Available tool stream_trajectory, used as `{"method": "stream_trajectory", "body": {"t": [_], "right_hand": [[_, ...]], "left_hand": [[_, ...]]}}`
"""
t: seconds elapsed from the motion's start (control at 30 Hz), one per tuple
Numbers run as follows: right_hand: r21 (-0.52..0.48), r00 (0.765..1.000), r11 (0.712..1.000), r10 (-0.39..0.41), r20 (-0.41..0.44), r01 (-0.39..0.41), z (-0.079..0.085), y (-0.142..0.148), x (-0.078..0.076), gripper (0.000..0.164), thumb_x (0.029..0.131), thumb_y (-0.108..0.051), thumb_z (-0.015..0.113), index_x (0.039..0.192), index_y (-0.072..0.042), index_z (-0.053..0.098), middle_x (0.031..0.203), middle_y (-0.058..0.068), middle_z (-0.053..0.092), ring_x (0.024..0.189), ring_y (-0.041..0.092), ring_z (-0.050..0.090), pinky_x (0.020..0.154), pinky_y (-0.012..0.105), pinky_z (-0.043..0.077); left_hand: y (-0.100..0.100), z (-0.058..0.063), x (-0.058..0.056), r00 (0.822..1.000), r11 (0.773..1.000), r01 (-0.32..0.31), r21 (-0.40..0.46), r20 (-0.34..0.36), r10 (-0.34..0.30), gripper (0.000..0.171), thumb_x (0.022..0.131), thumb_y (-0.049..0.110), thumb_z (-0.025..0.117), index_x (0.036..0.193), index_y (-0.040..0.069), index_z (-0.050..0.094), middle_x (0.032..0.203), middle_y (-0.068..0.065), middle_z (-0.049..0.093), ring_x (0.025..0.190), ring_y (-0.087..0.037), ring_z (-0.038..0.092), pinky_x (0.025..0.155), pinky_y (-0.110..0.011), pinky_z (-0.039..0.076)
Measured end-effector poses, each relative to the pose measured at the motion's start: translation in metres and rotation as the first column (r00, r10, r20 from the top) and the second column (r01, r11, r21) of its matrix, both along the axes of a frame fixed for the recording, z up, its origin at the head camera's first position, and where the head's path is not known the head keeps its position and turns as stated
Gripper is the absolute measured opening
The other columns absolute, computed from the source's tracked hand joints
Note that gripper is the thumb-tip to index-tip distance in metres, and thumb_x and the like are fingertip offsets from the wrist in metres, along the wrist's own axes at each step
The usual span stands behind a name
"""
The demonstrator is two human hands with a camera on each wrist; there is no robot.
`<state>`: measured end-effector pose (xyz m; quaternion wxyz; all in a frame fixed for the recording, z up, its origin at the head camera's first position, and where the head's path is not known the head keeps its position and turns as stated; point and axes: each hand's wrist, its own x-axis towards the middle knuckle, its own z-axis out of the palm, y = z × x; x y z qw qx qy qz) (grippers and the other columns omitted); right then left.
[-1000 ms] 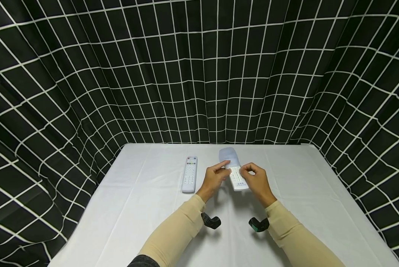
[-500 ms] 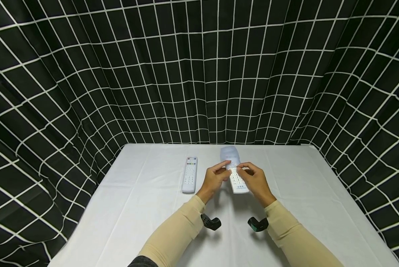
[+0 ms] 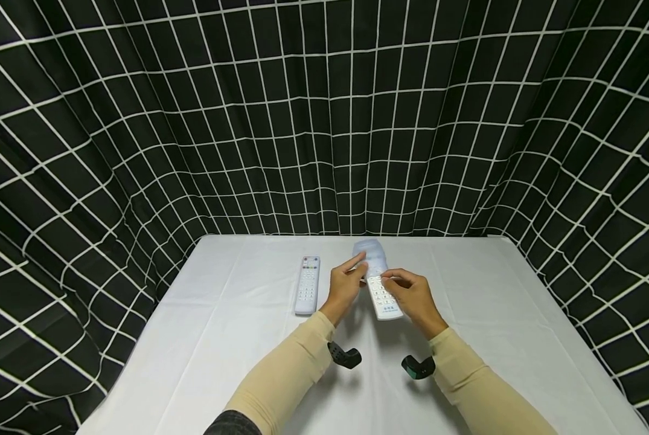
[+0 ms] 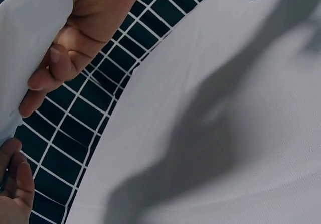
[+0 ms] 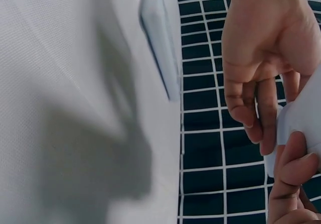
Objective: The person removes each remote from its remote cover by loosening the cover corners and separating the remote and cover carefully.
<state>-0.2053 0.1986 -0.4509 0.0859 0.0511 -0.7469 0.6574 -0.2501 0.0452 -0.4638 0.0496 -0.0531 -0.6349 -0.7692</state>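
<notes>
Raised over the table in the head view, a white remote control (image 3: 384, 299) sticks partway out of a translucent bluish cover (image 3: 369, 246). My left hand (image 3: 345, 289) pinches the cover's left side, thumb on top. My right hand (image 3: 415, 296) grips the remote's right edge, near the cover's mouth. From below, the left wrist view shows the remote's smooth back (image 4: 25, 38) and the right hand's curled fingers (image 4: 62, 66). In the right wrist view the left hand's fingers (image 5: 251, 103) reach to the cover (image 5: 283, 126). A second remote (image 3: 307, 285), also pale, lies on the table at left.
A white cloth covers the table (image 3: 221, 338). Black curtains (image 3: 351, 121) with a white grid stand behind it and on both sides. Small black wrist cameras (image 3: 345, 356) hang inward from both wrists.
The remote's near end has come slightly toward me, with a bit more of its keypad showing. My left hand has shifted away and left along the cover. The second remote stays put.
</notes>
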Motion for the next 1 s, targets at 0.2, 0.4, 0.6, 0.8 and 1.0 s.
{"method": "stream_trajectory", "body": {"t": [0.2, 0.4, 0.6, 0.8, 1.0], "right_hand": [[0.014, 0.999, 0.999, 0.034, -0.036, -0.033, -0.0007, -0.0027, 0.0002, 0.015, 0.090, -0.006, 0.068, 0.101, 0.004, 0.069, 0.089, 0.017, 0.066, 0.074, 0.020, 0.061, 0.060, 0.027, 0.052], [0.019, 0.996, 0.997, 0.072, -0.057, -0.071, 0.0000, -0.0028, 0.0023, 0.017, 0.090, -0.002, 0.067, 0.103, 0.008, 0.069, 0.090, 0.019, 0.067, 0.075, 0.018, 0.060, 0.062, 0.025, 0.051], [0.016, 0.994, 0.994, 0.105, -0.038, -0.104, 0.0008, -0.0025, 0.0052, 0.018, 0.091, -0.003, 0.066, 0.104, 0.010, 0.068, 0.091, 0.018, 0.067, 0.075, 0.018, 0.060, 0.062, 0.026, 0.051], [0.025, 0.991, 0.991, 0.131, -0.038, -0.130, -0.0023, -0.0045, 0.0058, 0.018, 0.091, -0.003, 0.066, 0.104, 0.009, 0.068, 0.092, 0.020, 0.067, 0.076, 0.018, 0.061, 0.064, 0.026, 0.052], [0.042, 0.988, 0.988, 0.148, -0.046, -0.146, -0.0028, -0.0043, 0.0080, 0.016, 0.091, -0.001, 0.065, 0.103, 0.009, 0.068, 0.092, 0.019, 0.067, 0.077, 0.019, 0.061, 0.064, 0.026, 0.051]], "left_hand": [[0.0013, 0.0007, -0.0019, 0.996, 0.996, -0.085, 0.029, 0.024, 0.084, 0.027, 0.090, 0.007, 0.066, 0.116, 0.004, 0.069, 0.113, -0.009, 0.067, 0.074, -0.010, 0.061, 0.066, -0.025, 0.051], [0.0011, 0.0006, -0.0021, 0.993, 0.992, -0.103, 0.072, 0.069, 0.098, 0.024, 0.090, 0.008, 0.066, 0.113, 0.003, 0.070, 0.115, -0.010, 0.066, 0.092, -0.015, 0.062, 0.074, -0.027, 0.052], [0.0013, -0.0002, -0.0023, 0.989, 0.987, -0.116, 0.108, 0.101, 0.105, 0.023, 0.088, 0.007, 0.068, 0.111, 0.003, 0.071, 0.113, -0.009, 0.067, 0.098, -0.018, 0.062, 0.077, -0.027, 0.052], [-0.0011, -0.0015, -0.0030, 0.982, 0.982, -0.158, 0.104, 0.118, 0.146, 0.022, 0.086, 0.006, 0.068, 0.108, 0.005, 0.073, 0.112, -0.007, 0.068, 0.103, -0.018, 0.061, 0.079, -0.027, 0.051], [-0.0043, -0.0028, -0.0039, 0.980, 0.982, -0.169, 0.088, 0.126, 0.157, 0.022, 0.086, 0.005, 0.068, 0.107, 0.005, 0.073, 0.112, -0.010, 0.067, 0.096, -0.017, 0.061, 0.074, -0.025, 0.050]]}}
